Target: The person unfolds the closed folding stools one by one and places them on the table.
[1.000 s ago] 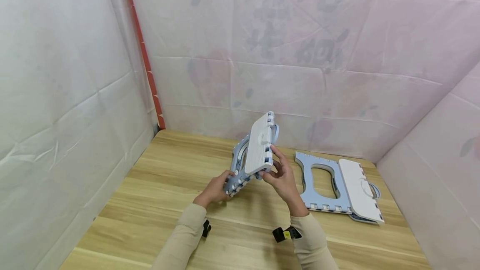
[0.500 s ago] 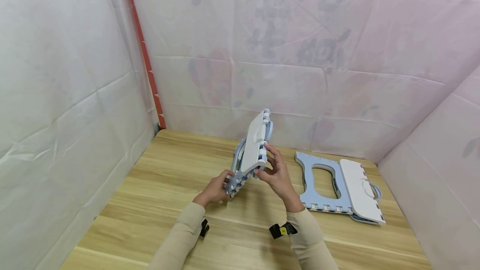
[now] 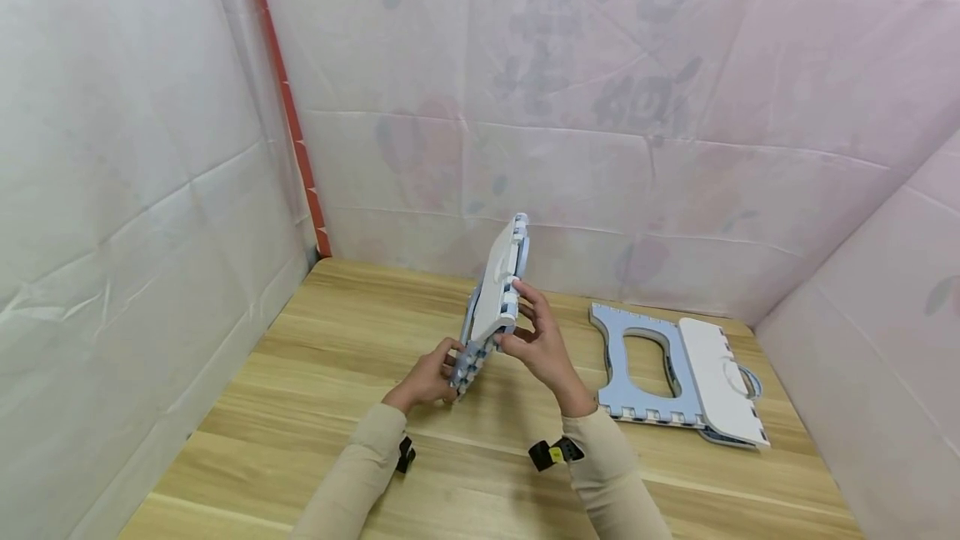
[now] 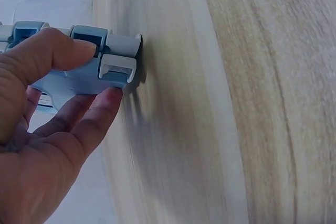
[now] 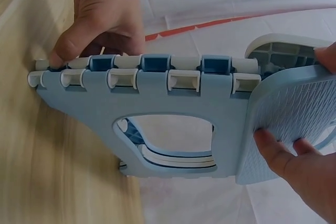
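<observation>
A folding step stool, folded nearly flat, stands tilted on the table, its white top panel (image 3: 493, 290) raised and its light-blue leg panel (image 5: 230, 135) showing an oval opening. My left hand (image 3: 429, 373) grips the hinged lower end; the left wrist view has the thumb over the hinge knuckles (image 4: 86, 35) and the fingers underneath, close to the wood. My right hand (image 3: 540, 347) holds the top section at its near edge. In the right wrist view its fingers (image 5: 273, 150) press on the textured blue underside, with the thumb at the opposite face.
To the right, a second blue-and-white folding stool (image 3: 617, 386) lies flat on the wooden table (image 3: 300, 407), its handle loop pointing right. White patterned sheets (image 3: 555, 107) wall in the back and sides. A red strip (image 3: 288, 107) runs down the back left corner.
The held stool has turned more edge-on, its top section swinging left. My right hand has moved left with it, while the left hand stays almost in place.
</observation>
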The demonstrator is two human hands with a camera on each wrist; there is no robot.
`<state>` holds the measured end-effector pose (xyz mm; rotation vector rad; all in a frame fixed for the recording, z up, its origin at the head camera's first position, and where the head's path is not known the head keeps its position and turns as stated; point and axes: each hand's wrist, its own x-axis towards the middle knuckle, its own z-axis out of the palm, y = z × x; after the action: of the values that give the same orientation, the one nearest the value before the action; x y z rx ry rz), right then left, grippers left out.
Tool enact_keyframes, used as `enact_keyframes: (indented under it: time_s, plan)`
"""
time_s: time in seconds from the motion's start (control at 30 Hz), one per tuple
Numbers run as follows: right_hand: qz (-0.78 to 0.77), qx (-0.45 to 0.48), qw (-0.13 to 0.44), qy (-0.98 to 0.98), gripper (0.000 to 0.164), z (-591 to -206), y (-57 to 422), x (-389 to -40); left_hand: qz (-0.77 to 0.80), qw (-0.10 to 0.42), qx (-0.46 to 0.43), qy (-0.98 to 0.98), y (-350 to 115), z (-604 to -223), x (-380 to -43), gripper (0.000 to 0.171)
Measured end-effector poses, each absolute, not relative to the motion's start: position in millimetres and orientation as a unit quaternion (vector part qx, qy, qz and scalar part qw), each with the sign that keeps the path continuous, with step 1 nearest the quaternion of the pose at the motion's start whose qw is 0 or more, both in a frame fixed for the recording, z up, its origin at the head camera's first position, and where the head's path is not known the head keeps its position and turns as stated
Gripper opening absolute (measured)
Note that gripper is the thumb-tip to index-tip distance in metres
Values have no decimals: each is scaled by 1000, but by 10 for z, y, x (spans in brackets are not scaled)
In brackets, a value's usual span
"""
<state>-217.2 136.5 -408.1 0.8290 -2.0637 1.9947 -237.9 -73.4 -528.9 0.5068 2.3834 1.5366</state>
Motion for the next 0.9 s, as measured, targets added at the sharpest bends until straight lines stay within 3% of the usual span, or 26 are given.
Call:
enact_keyframes:
  time_s: [0.27, 0.9]
  plan:
    - [617, 287, 68, -729, 78, -3882, 1265, -2128, 550, 123, 177, 807, -781, -5340, -2413, 76]
    - [595, 325, 46, -734, 79, -3837, 1195, -2183, 568, 145, 180, 790, -872, -5374, -2424, 74]
